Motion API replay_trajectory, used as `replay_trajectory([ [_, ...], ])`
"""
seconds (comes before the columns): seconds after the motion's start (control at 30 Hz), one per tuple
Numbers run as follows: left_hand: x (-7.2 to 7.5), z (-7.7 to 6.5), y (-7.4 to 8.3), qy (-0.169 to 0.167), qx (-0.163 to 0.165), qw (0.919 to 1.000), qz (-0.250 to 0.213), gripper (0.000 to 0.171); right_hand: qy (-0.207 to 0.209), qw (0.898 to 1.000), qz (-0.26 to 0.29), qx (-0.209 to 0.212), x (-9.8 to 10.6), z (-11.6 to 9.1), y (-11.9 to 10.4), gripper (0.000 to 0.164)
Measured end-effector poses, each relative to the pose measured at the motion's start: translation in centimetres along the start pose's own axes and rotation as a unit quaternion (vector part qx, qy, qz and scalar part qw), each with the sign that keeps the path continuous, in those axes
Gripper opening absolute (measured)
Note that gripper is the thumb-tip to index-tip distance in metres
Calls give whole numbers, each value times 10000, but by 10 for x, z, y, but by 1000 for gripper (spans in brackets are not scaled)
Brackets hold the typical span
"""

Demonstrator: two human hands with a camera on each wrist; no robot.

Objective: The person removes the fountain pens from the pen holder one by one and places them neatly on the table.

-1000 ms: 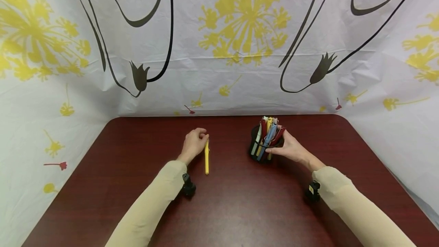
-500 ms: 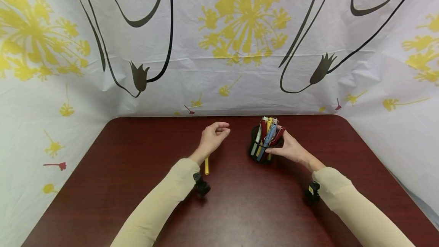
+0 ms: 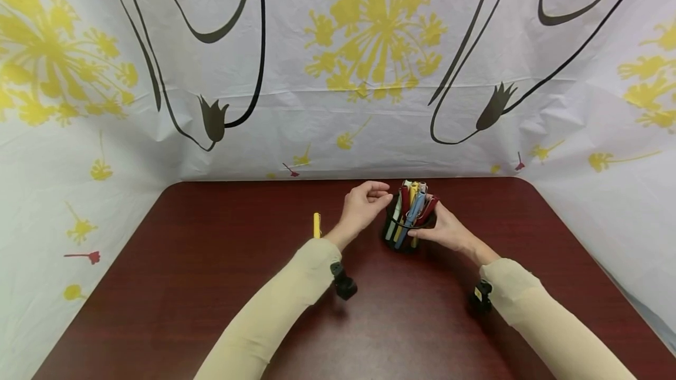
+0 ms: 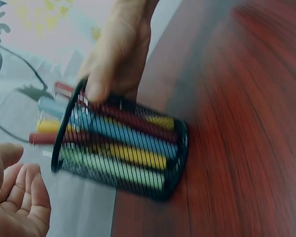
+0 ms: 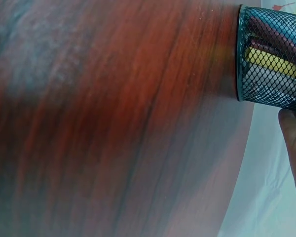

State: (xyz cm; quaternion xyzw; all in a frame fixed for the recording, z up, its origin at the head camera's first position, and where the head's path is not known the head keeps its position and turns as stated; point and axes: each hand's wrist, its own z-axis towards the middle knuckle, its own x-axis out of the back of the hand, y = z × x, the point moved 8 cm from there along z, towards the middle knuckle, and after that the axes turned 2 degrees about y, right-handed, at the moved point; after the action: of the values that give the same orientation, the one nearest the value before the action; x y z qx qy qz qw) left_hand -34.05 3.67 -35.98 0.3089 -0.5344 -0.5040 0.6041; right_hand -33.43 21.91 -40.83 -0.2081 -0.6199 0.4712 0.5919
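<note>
My right hand [image 3: 449,227] grips the rim and side of a black mesh pen holder [image 3: 389,228] near the back of the table. Several pens in red, blue, yellow and pale green stand inside it; in the left wrist view a blue pen [image 4: 130,136] shows through the mesh. Just left of the holder's rim is my left hand [image 3: 363,209], holding nothing, its fingers loosely bent and apart from the holder. A yellow pen [image 3: 317,226] lies on the table left of that hand, its near part hidden behind the left sleeve.
The dark red-brown table [image 3: 185,286] reaches back to a white curtain [image 3: 285,110] printed with yellow and grey flowers. Wrist cameras sit on both sleeves, the left camera [image 3: 344,283] just above the tabletop.
My left hand has moved right, from the far end of the yellow pen to beside the holder. Its sleeve now covers the pen's near part. The right hand and holder have stayed put.
</note>
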Motion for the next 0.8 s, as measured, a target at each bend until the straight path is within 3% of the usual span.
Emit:
replay_trajectory([
  [0.13,-10,3,8,162,-38,9997,155,26,-43,9997,215,65,-1,0,-2,76],
  [0.33,-19,6,10,411,199,9980,432,22,-92,9995,289,78,-2,-1,-3,75],
  [0.8,-27,9,16,732,102,9911,1109,24,10,9999,103,77,-1,-2,-1,74],
])
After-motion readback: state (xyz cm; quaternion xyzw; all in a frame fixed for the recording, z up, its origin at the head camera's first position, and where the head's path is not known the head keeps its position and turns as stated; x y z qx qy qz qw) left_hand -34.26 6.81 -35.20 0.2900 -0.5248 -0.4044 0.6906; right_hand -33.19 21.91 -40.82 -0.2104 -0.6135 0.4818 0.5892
